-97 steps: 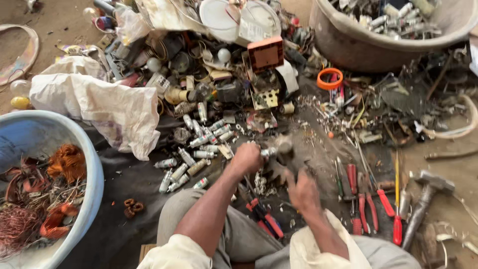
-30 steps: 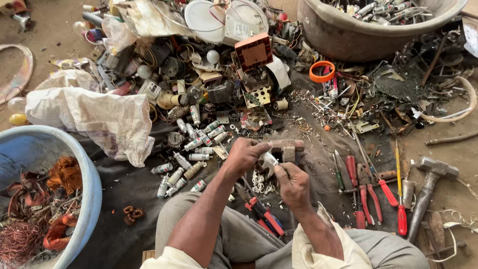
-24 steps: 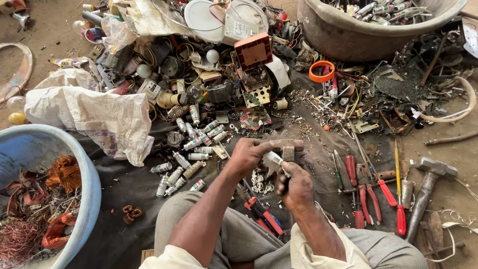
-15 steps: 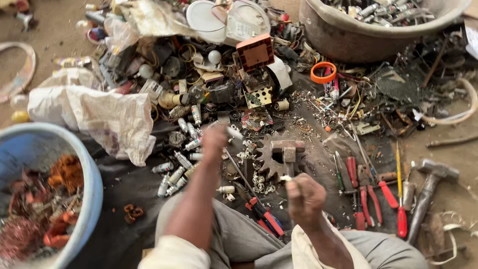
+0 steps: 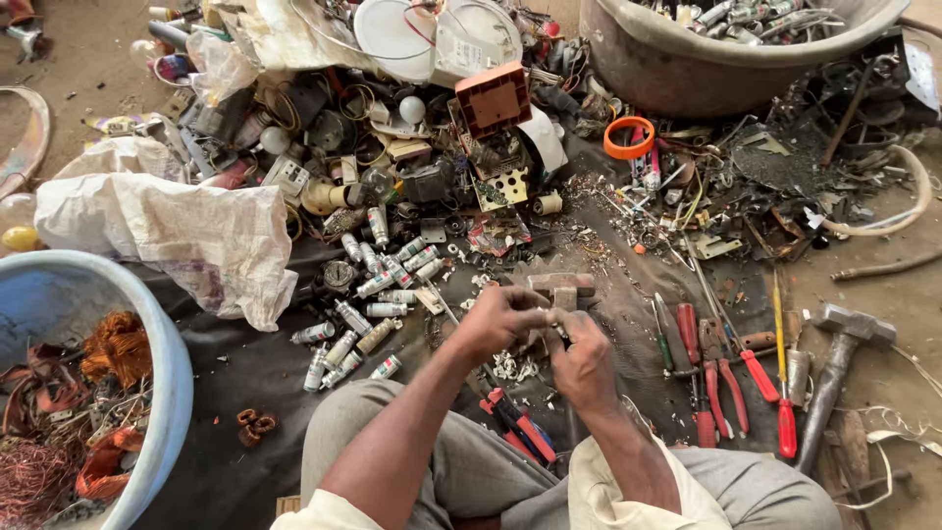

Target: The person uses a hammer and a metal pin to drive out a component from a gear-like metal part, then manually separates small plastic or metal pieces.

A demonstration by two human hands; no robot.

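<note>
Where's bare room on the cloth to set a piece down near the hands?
Freest: the dark cloth between the blue tub, the white sack and the fuse cylinders, bar some small copper coils. Crowded: the scrap pile ahead; the red-handled tools right.

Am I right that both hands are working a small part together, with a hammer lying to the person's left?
Not quite: in the head view the hammer lies to the person's right. Both the left hand and right hand do meet over a small part.
</note>
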